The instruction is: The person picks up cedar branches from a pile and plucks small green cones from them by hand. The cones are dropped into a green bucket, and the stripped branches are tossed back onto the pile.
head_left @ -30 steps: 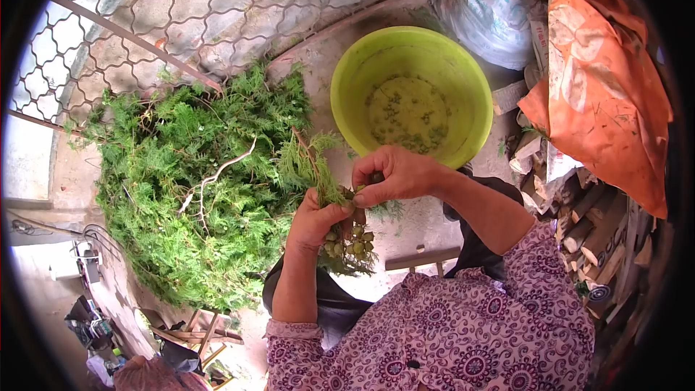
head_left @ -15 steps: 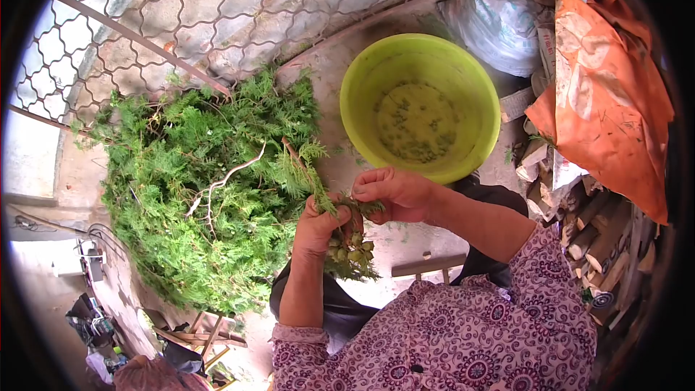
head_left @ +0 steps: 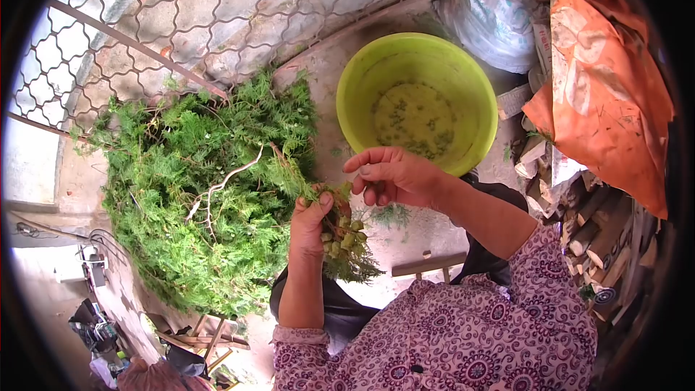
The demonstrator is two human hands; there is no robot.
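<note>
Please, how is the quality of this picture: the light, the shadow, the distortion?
Head view: round lens, black corners, the fence bent near the edge; sun bleaches the lower part of the green branches; shadow dulls the bottom of the yellow-green tub, its small bits too indistinct to count.

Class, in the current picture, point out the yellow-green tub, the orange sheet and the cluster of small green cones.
Yellow-green tub (head_left: pixel 472 94): head view, right inner wall.
Orange sheet (head_left: pixel 612 112): head view, middle of its face.
Green cones (head_left: pixel 347 240): head view, middle of the cluster.
</note>
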